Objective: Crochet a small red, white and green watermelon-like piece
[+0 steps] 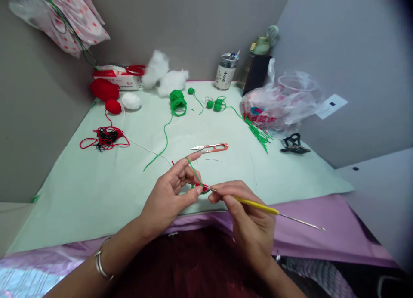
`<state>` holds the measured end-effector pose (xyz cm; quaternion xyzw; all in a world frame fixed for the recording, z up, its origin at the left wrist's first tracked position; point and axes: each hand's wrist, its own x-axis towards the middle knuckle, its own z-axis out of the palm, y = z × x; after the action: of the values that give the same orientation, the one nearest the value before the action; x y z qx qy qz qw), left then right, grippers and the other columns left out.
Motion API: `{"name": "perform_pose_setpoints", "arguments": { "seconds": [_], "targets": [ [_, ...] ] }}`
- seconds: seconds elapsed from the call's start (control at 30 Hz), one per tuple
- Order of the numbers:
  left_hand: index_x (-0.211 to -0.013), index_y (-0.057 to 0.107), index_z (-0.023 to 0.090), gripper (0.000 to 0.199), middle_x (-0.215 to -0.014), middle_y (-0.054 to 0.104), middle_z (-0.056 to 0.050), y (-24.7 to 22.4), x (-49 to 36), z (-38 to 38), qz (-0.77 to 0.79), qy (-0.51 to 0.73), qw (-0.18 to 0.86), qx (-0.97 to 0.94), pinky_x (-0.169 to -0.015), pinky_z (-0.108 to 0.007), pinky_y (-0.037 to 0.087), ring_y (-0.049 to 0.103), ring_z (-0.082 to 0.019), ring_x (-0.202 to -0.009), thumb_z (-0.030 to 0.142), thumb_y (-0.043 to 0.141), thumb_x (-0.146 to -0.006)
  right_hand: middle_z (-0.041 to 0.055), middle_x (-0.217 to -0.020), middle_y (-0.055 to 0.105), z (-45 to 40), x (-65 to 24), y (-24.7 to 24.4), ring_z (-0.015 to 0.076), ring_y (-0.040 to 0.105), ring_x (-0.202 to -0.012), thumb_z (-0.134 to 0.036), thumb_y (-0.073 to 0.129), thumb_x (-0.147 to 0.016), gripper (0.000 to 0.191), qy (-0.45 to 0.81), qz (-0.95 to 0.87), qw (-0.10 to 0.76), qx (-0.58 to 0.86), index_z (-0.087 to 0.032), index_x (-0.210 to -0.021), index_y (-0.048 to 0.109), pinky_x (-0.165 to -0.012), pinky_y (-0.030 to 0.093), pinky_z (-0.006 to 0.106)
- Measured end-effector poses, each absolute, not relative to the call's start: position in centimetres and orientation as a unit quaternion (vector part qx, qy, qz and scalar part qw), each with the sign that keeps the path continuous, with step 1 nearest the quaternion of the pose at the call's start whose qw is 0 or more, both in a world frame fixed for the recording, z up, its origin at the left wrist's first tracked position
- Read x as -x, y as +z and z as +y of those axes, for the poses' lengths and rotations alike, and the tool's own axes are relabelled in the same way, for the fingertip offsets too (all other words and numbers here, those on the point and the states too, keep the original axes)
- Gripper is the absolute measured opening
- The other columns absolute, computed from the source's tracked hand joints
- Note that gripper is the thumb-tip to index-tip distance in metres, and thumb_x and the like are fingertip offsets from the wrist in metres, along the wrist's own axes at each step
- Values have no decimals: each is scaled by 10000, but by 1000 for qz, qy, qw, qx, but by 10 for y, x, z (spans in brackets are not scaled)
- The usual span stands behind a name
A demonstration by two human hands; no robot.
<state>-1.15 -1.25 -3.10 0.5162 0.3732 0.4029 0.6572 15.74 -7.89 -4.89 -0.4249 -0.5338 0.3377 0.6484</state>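
Observation:
My left hand (171, 192) pinches a small red and green crochet piece (204, 188) between thumb and fingers. Green yarn (194, 170) runs from the piece up over my raised left index finger. In my right hand (248, 216) is a crochet hook (258, 205) with a yellow handle, held like a pen. One metal end of it meets the crochet piece; the other points out to the right. Whether a loop sits on the hook is too small to tell. Just beyond my left fingertips lie thread snips (211, 148) with orange handles.
Red yarn balls (105, 90), a white yarn ball (131, 101) and tangled black yarn (108, 136) lie left. Behind are white stuffing (173, 82), a green yarn skein (178, 103) and a pen jar (226, 72). A plastic bag (274, 104) and black hair claw (294, 144) stand right.

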Motion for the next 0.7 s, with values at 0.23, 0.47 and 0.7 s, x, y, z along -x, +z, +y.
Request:
{"name": "perform_pose_setpoints", "arguments": {
  "seconds": [0.23,0.47,0.7],
  "targets": [
    [-1380,655,242,529,-912,634,26,-29,11,-11,353,401,685,-496,-861,-272,503,604,-123,-862,178,796,-875,21,-958,778,-80,-159,-49,158,719,-858,-140,619,-1032,247,355,-522,654,416,-282,-1086,814,-773,600,292],
    [-1388,640,228,554,-893,627,27,-32,10,-10,357,403,689,-485,-851,-279,504,605,-131,-859,185,811,-863,12,-961,777,-81,-159,-46,153,712,-879,-156,632,-1034,239,368,-511,650,425,-299,-1073,820,-798,585,289],
    [-1370,643,249,534,-897,623,29,-36,9,-14,375,420,619,-547,-896,-286,502,624,-135,-883,119,762,-866,4,-901,769,-79,-161,-47,117,731,-784,-215,668,-1026,184,411,-471,653,428,-285,-1050,836,-731,597,230]
  ]
}}
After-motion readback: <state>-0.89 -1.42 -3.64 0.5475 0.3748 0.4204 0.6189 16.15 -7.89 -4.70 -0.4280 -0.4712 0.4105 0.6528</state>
